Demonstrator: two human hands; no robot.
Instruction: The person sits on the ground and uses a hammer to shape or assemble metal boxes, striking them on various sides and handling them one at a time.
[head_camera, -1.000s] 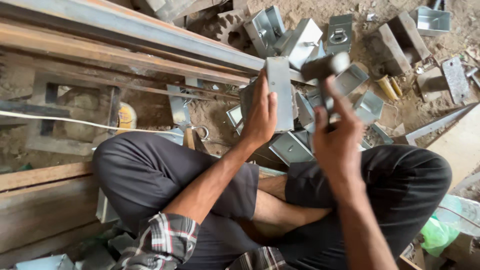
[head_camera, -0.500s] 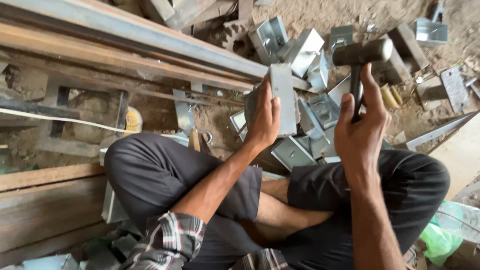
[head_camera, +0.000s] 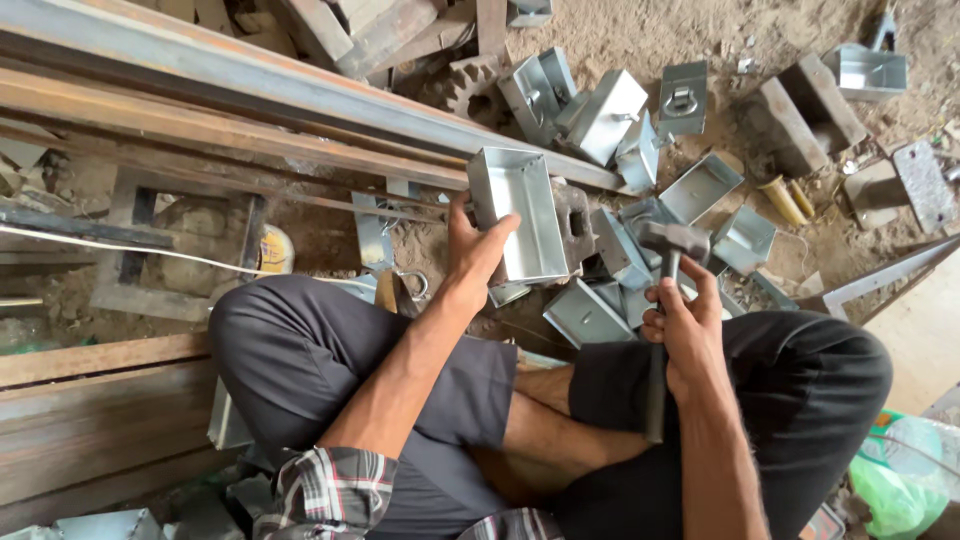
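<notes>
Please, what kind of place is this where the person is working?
Probably a small metal workshop, with work done on a dirt floor. Many folded sheet-metal boxes lie on the sandy ground, long steel beams run beside them, and the right hand holds a hammer while the left hand steadies one metal box.

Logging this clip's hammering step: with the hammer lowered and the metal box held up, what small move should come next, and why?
Probably raise the hammer again and strike the open metal box. The left hand holds the box tilted against a rusty block, open side facing the camera, and the right hand grips the handle with the head low beside it, apart from the box.
</notes>
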